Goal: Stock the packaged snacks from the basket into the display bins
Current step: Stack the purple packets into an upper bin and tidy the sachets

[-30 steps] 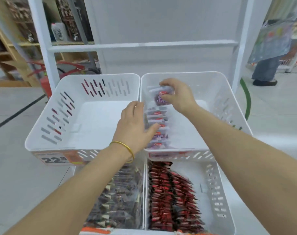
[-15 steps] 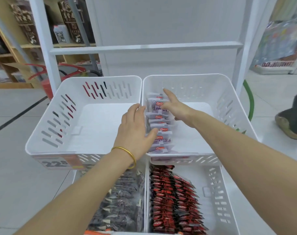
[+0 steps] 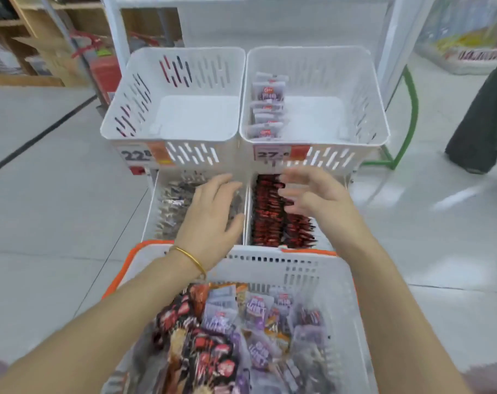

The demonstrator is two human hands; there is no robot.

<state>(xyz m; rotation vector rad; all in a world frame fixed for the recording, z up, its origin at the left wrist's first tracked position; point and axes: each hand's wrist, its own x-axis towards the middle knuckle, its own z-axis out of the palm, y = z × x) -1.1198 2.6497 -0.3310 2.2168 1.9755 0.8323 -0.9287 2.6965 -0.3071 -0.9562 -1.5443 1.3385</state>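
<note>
Plastic is seen nearly everywhere: four white display bins, moulded with rounded corners and slotted walls, are stacked in two tiers on a white rack. The upper left bin [image 3: 145, 136] is shown with a smooth bare floor. In the upper right bin [image 3: 355, 137], one row of pale purple packets [image 3: 268, 106] is stood on edge along the left wall, flat and glossy. The lower left bin [image 3: 152, 211] is packed with dark, silvery, crinkled packets [image 3: 173, 203], and the lower right bin [image 3: 325, 240] with tight rows of shiny red packets [image 3: 270, 211].

Nearest the camera, a white perforated basket [image 3: 270, 260] with an orange rim is placed just below the bins. It is heaped with loose snack packets [image 3: 241, 322] in purple, black-and-red and orange, lying at all angles.

The left hand [image 3: 210, 214] is held palm down over the lower left bin, fingers straight and slightly apart, with nothing gripped; a thin gold bangle [image 3: 189, 255] is worn at the wrist. The right hand [image 3: 312, 197], blurred, is held above the lower right bin with fingers spread and lightly bent, and nothing is held in it.

Price tags are fixed to the fronts of the upper bins: "22" can be read on the left tag [image 3: 136, 155] and "27" on the right tag [image 3: 270, 155], each beside an orange patch; the smaller digits cannot be made out. A red logo is seen on the purple packets, but the lettering is too blurred to be read.
</note>
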